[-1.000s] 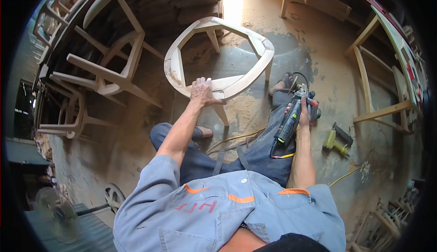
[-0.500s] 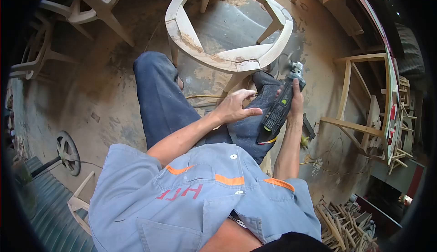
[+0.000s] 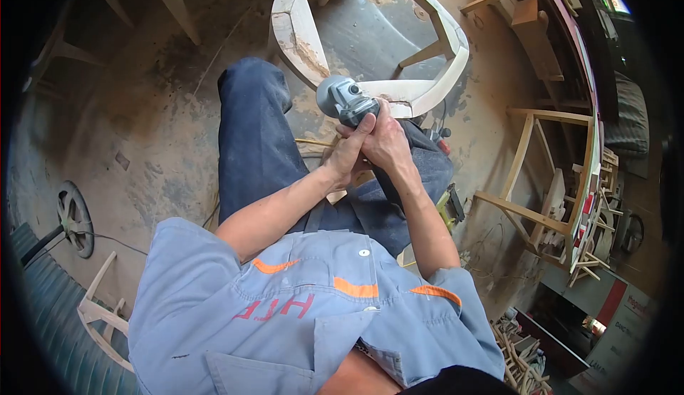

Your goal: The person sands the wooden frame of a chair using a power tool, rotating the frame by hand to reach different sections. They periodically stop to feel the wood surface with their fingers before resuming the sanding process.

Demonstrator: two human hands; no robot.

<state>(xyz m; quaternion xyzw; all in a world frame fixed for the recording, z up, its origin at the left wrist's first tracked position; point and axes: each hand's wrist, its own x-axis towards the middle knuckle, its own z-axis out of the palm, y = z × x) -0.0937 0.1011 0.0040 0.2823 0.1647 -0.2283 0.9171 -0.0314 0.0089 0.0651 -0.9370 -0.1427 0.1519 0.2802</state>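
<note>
My left hand (image 3: 345, 156) and my right hand (image 3: 388, 138) are both closed around an angle grinder (image 3: 349, 99), the left one lower on its body. Most of the tool's dark body is hidden under my fingers. Its grey head points forward, with a round disc on the left side overlapping the near rim of a pale wooden ring frame (image 3: 303, 28). The ring is joined from several segments and stands on legs. Brownish rough patches mark its near joints. My knees in dark trousers (image 3: 253, 124) are spread just in front of it.
Wooden chair frames (image 3: 167, 3) stand at the upper left. On the right are a wooden frame (image 3: 520, 209) and a wooden block (image 3: 538, 35). A green tool (image 3: 452, 206) lies beside my right leg. At the lower left is a wheel (image 3: 75, 218); scrap sticks (image 3: 524, 356) are heaped lower right.
The grinder has swung from my right side to the middle, its head now at the ring's near edge. My left hand, open before, has closed on it alongside my right.
</note>
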